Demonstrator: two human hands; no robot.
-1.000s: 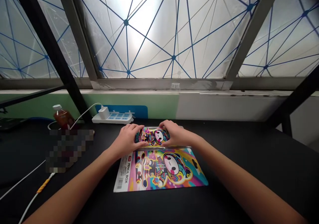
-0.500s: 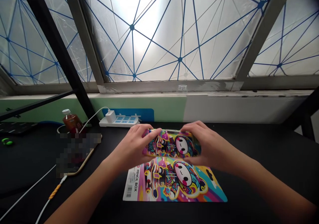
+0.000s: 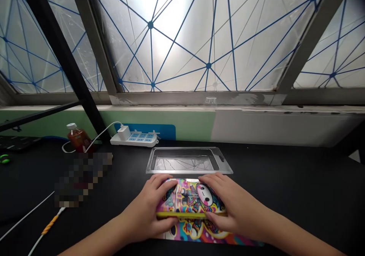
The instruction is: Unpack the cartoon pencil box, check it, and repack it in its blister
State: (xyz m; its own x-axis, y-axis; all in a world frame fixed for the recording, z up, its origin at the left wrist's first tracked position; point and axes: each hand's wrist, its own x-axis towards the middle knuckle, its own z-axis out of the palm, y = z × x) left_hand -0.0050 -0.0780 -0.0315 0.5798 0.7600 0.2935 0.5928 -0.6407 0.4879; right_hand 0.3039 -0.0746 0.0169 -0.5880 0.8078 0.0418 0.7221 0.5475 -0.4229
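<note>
Box (image 3: 186,199), multicoloured, rectangular, yellow-edged, is over the flat printed card (image 3: 196,234), in from the far edge of the black desk (image 3: 288,182); your left hand (image 3: 151,208) and right hand (image 3: 232,206) pinch opposite ends, likely for balance

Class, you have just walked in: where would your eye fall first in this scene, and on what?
First, the brightly printed pencil box, held between the left hand and right hand, hiding part of a colourful card. Just beyond lies a clear plastic tray. The bright window, crossed by blue lines, fills the top of the view.
</note>
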